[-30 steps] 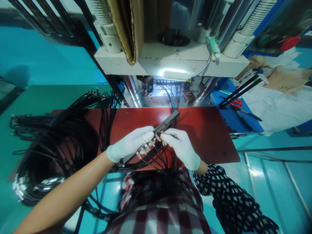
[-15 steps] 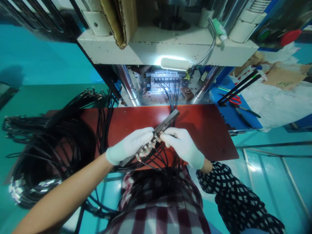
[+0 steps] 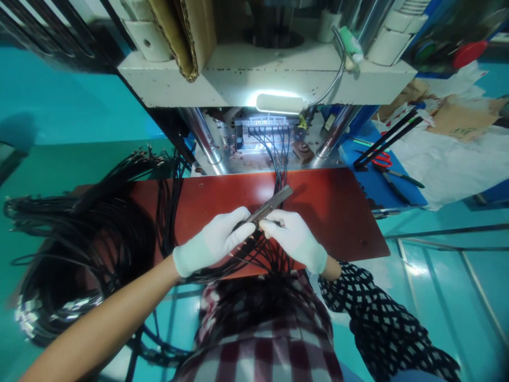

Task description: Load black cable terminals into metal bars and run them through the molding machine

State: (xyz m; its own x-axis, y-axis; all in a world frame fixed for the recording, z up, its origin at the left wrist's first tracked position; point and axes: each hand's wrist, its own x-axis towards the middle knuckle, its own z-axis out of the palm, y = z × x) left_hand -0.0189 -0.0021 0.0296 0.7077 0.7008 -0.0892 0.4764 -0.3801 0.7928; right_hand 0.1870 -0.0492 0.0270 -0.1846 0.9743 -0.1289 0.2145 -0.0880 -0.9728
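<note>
A long grey metal bar [image 3: 278, 198] slants up to the right above the board, its lower end hidden by my gloved left hand [image 3: 220, 236]. That hand is closed round the bar, thumb along the near side. My right hand [image 3: 293, 234], also in a white glove, has its fingertips pinched against the bar's near edge. A black cable end seems to be between them, but its tip is too small and covered to make out. Several black cables [image 3: 274, 257] run from beneath the hands toward my lap.
Ahead, a lit press mould [image 3: 264, 139] holds several black cables between steel posts [image 3: 338, 132]. A red-brown board [image 3: 330, 212] lies under my hands. Coiled black cables [image 3: 87, 239] are heaped at left. Red scissors [image 3: 382, 159] and pliers [image 3: 400, 185] rest on a blue surface at right.
The bar has rolled and lies a little flatter, so the row of connectors no longer shows. My left thumb has shifted across its near side. The right hand has barely moved.
</note>
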